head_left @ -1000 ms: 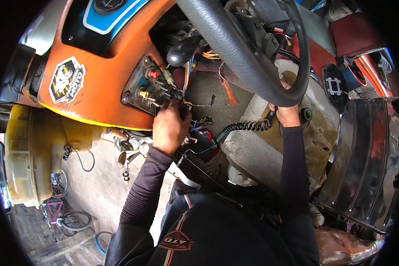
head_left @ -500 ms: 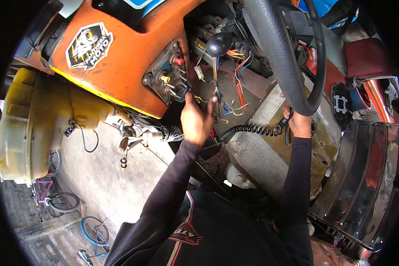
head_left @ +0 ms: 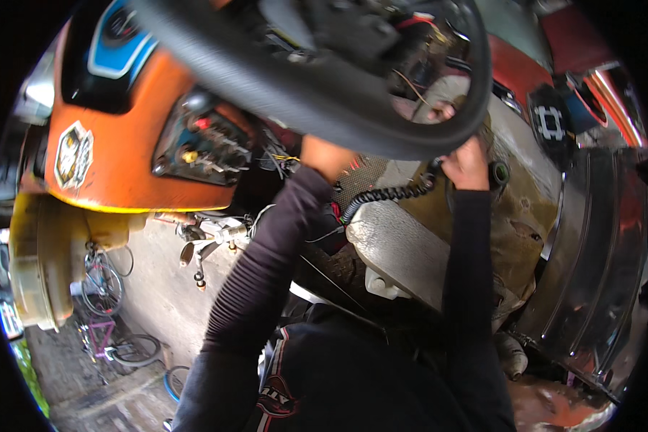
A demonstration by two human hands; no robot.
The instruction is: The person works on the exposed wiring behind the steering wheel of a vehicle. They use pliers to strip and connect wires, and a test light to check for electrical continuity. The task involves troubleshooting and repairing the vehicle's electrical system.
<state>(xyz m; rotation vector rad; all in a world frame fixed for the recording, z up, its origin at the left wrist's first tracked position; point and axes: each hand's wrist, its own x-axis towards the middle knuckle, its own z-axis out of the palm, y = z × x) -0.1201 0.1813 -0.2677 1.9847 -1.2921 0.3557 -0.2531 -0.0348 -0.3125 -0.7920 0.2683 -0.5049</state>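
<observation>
The black steering wheel (head_left: 324, 93) covers much of the upper middle and crosses in front of both hands. Under its rim, the wrist and back of my left hand (head_left: 327, 156) show, with the fingers hidden behind the wheel. My right hand (head_left: 469, 167), closed, is at the wheel's lower right rim; some of its fingertips show through the wheel opening. It grips the end of a black coiled cord (head_left: 390, 193), which stretches left from it. A thin wire (head_left: 412, 88) rises near those fingertips. Whether they touch it I cannot tell.
An orange dash panel (head_left: 122, 158) with a switch plate (head_left: 201, 147) stands left, above a yellowed plastic tank (head_left: 39, 266). A grey padded seat (head_left: 403, 245) lies below the cord. Bicycles (head_left: 101, 288) stand far left; ribbed dark metal panels (head_left: 590, 266) are at right.
My view has shifted, so the steering wheel now covers the loose wires and my left fingers. My left hand has gone behind the rim. My right hand still grips the cord's end.
</observation>
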